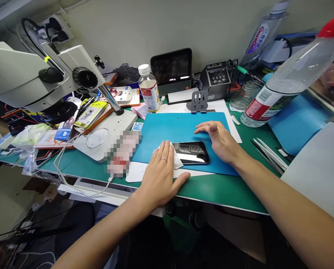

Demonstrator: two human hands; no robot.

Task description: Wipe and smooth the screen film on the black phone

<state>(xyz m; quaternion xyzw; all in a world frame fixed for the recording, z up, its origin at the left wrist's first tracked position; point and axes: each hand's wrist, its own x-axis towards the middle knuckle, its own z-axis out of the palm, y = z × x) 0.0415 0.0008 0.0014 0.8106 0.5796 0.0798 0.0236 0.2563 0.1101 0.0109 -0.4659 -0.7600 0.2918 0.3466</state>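
Observation:
A smartphone (pixel 192 152) lies face up on a blue work mat (pixel 167 127), its dark screen mirroring bright light. My left hand (pixel 160 173) rests flat over the phone's left end, fingers stretched out together and the thumb spread to the right. Beneath those fingers is a white wipe (pixel 178 161), pressed against the phone; a ring (pixel 164 159) shows on one finger. Just right of the phone, my right hand (pixel 223 142) hovers above the mat with fingers apart and nothing in it. The phone's left end is hidden by the wipe and my left hand.
A microscope (pixel 29 74) on a white base (pixel 99 138) stands at left. Behind the mat are a small drink bottle (pixel 149 89), a dark-screened display (pixel 172 69) and a black control box (pixel 216 80). On the right, a large red-capped bottle (pixel 284 86) leans near tweezers (pixel 269 155).

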